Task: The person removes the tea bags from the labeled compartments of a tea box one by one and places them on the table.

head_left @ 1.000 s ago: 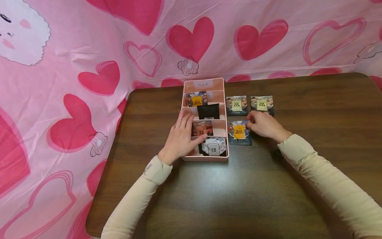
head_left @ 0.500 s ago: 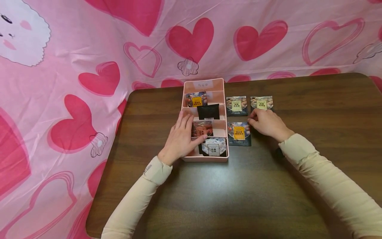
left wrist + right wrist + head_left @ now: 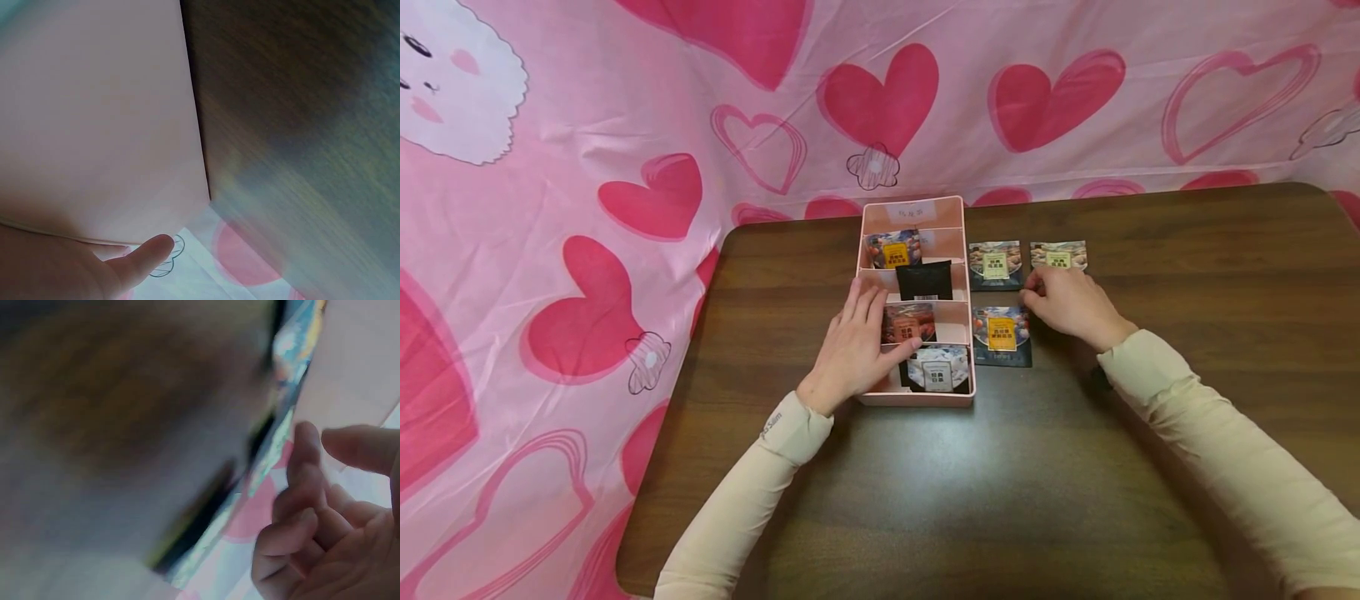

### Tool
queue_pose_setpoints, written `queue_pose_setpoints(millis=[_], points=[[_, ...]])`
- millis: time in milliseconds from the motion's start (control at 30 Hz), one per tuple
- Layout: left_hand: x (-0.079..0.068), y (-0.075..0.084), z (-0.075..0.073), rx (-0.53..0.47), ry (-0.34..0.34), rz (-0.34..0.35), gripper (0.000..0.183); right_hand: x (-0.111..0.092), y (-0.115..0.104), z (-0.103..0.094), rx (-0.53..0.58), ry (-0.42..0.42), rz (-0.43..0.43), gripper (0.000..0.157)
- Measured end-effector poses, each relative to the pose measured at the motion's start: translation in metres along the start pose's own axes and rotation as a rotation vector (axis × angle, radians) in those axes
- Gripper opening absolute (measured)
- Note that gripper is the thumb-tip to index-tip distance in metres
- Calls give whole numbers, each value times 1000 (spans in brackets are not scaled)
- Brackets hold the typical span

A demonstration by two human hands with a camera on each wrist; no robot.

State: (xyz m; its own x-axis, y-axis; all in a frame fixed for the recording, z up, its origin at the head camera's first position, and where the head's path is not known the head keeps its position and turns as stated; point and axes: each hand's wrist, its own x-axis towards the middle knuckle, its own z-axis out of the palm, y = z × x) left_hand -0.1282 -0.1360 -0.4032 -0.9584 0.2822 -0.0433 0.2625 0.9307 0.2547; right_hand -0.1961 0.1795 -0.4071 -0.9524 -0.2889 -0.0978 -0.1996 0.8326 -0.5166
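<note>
A pink compartment box stands on the table. My left hand lies over its left rim, fingers straight, thumb across the inside. Inside are tea sachets: one with an orange label, a black one, a red one and a white one. To the box's right lie a yellow-labelled sachet and two green-labelled sachets, a left one and a right one. My right hand hovers over the right one's lower part, fingers loosely bent; the right wrist view shows nothing between thumb and forefinger.
The brown wooden table reaches the pink heart-patterned cloth at the back and left. The box's rear compartment wall bears a paper label. Something small and dark shows beneath the right cuff.
My right hand has come off the yellow-labelled sachet's upper right corner and moved slightly away. That sachet has shifted slightly toward me. My left hand stays on the box.
</note>
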Motion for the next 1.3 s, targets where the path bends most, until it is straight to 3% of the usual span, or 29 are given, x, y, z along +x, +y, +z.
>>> queue_pose_setpoints(millis=[233,633,933,1300], points=[[-1,0,-1,0,4,1,96,8,-24,-3,27,125,-70,19],[-1,-2,-1,2,10,1,97,27,-56,-3,42,208,-165,20],[1,-1,0,3,26,18,96,51,-95,-6,79,187,-215,22],[2,-1,0,14,15,21,96,83,-111,7,135,176,-177,27]])
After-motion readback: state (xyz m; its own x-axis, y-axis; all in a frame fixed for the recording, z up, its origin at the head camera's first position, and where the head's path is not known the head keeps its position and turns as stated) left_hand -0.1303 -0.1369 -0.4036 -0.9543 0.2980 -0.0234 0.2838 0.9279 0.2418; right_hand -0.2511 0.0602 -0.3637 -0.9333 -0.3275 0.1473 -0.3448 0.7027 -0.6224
